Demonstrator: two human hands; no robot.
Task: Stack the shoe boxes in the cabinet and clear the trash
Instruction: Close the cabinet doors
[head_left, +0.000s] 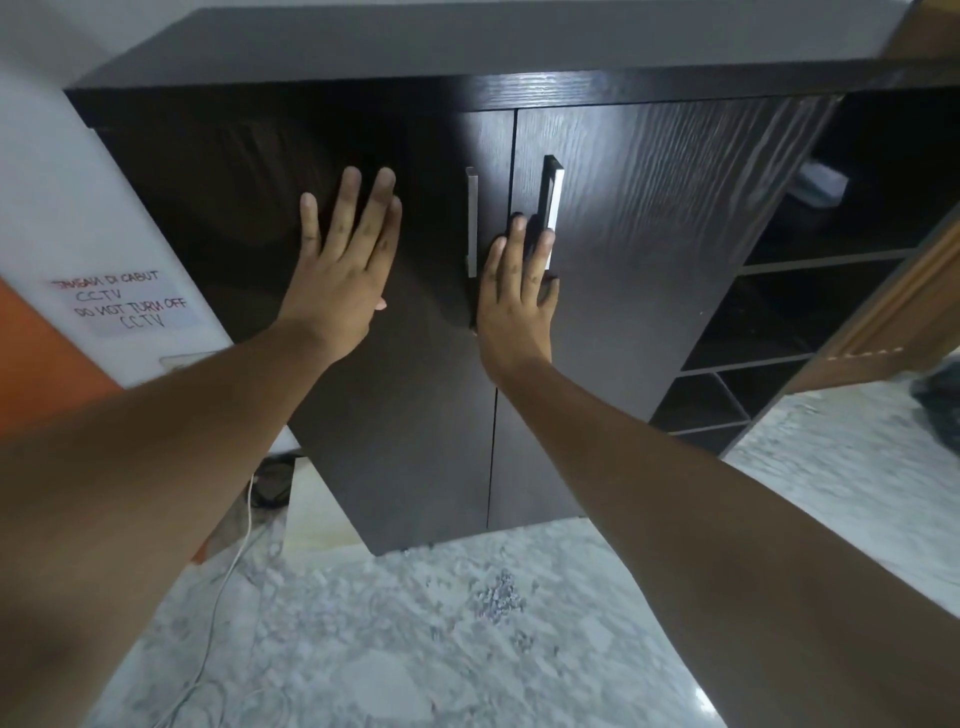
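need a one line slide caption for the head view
Left hand and right hand pressed flat on the dark cabinet doors, both shut.

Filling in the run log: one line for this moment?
left hand flat on dark wooden cabinet's left door | right hand flat at right door's metal handle | doors shut

left hand (337, 270): flat, fingers spread | right hand (519, 291): flat, fingers extended

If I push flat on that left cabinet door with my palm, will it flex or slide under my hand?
The left door looks like a rigid wood-grain panel, so it probably won't flex. Its glossy sheen suggests the left hand, spread flat on it, might slip a little. It appears shut flush beside the right door, so it likely stays put.
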